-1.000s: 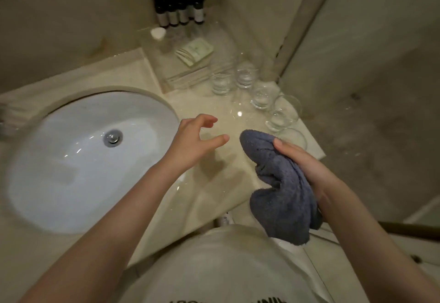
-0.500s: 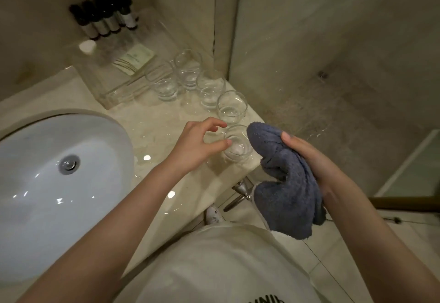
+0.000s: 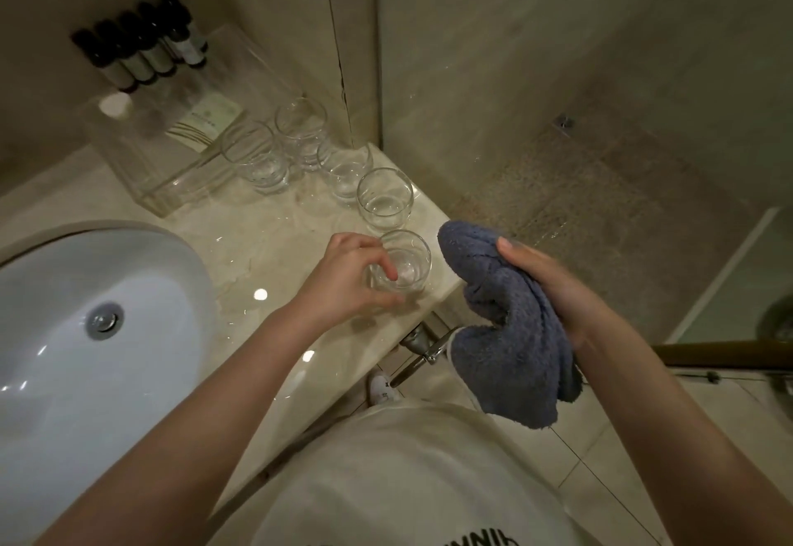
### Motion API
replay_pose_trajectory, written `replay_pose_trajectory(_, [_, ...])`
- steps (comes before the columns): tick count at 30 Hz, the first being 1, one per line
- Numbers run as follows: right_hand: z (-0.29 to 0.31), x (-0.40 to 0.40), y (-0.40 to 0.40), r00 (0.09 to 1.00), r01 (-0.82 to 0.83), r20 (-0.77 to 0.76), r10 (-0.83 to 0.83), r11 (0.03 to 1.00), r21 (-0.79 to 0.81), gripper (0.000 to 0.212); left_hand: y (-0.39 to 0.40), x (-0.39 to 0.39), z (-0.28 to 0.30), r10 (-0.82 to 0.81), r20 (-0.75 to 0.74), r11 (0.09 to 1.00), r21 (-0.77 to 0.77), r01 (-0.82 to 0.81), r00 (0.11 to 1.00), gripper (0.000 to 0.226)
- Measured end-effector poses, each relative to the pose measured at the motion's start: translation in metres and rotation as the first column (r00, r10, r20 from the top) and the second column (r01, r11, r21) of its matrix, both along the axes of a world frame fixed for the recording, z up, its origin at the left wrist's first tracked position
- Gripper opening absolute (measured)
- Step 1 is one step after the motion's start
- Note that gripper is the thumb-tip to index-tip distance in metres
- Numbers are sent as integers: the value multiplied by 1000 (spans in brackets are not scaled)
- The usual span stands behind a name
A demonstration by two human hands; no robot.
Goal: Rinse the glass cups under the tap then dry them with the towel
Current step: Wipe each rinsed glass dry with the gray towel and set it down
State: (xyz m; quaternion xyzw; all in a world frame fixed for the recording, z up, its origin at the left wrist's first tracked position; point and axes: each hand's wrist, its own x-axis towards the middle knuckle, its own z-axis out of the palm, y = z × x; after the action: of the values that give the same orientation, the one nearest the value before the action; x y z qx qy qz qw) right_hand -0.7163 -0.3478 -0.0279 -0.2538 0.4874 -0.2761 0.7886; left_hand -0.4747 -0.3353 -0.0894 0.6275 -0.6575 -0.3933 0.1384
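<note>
- Centre of frame: the left hand (image 3: 347, 277) curls its fingers (image 3: 383, 264) and thumb around the nearest glass cup (image 3: 403, 261), which stands upright on the marble counter (image 3: 274, 245) close to its right-hand edge; the wrap-around hold looks meant to lift the cup.
- Right of centre: the right hand (image 3: 553, 288) grips a bunched grey towel (image 3: 510, 344), thumb laid over the top fold and the other fingers hidden behind the cloth; most of it hangs below the palm, off the counter and just beside the cup, apparently ready for drying.
- Above the held cup, four more glass cups (image 3: 385, 198) trail toward the upper middle of the frame, all upright, mouths open; whether they are wet cannot be told.
- Left of frame: the white sink (image 3: 141, 271) with its metal drain (image 3: 103, 320); no tap is in view.
- Upper left: a clear tray (image 3: 141, 176) holds dark bottles (image 3: 137, 47) and a small packet (image 3: 210, 114), set back near the wall, away from the work.
</note>
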Motion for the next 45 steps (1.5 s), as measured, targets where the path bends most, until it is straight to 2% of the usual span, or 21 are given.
replay_pose_trajectory(2, [-1,0,-1,1000,3,1,-3,1000,0,34,-1,-1,-1,24,-27,1000,-5,-24,999,24])
replay_pose_trajectory(7, [-4,1,-1,996,-29,-90,24,998,-47,36,-2,2,1,91,-146,996,-11,-94,985,32])
replay_pose_trajectory(12, [-8,14,1,992,-24,-125,5,988,-152,40,7,14,21,260,-369,962,184,-204,892,24])
replay_pose_trajectory(14, [-10,23,1,991,-29,-136,-8,964,-263,39,16,19,30,320,-486,945,230,-234,814,25])
replay_pose_trajectory(17, [-9,43,4,988,-101,-151,30,865,-491,34,29,23,39,368,-586,928,276,-250,722,37])
replay_pose_trajectory(19, [-4,57,7,984,-147,-169,54,782,-606,31,36,20,44,441,-669,897,332,-291,599,30])
replay_pose_trajectory(20, [-2,63,9,978,-178,-197,60,733,-657,32,38,16,47,488,-711,871,357,-337,507,26])
replay_pose_trajectory(22, [4,78,13,960,-262,-268,85,615,-744,41,39,4,53,560,-769,782,368,-502,308,33])
replay_pose_trajectory(23, [7,86,16,951,-298,-290,107,567,-768,44,40,-1,55,580,-777,716,343,-608,244,42])
replay_pose_trajectory(26, [17,113,25,952,-306,-277,133,505,-808,46,41,2,67,619,-763,524,227,-821,184,54])
replay_pose_trajectory(29, [25,137,27,962,-272,-213,171,526,-806,44,50,21,83,630,-759,458,192,-868,165,52])
replay_pose_trajectory(31, [28,152,28,962,-260,-160,220,571,-779,42,59,35,92,641,-757,443,230,-866,127,44])
replay_pose_trajectory(33, [32,164,32,966,-212,-49,253,673,-708,37,69,48,101,647,-759,466,316,-827,74,49])
replay_pose_trajectory(35, [36,174,38,960,-160,98,263,801,-577,33,79,58,110,639,-768,497,373,-784,39,64])
replay_pose_trajectory(36, [38,179,41,956,-149,138,259,834,-531,35,84,63,113,633,-773,510,380,-772,37,70])
replay_pose_trajectory(39, [46,195,56,963,-150,116,244,839,-523,44,96,79,120,672,-738,471,363,-804,61,71])
replay_pose_trajectory(41, [48,207,69,966,-145,103,235,831,-537,40,105,91,123,731,-675,391,288,-874,105,67])
replay_pose_trajectory(45, [56,237,99,965,-137,89,247,765,-629,35,139,111,129,775,-627,200,126,-972,78,47])
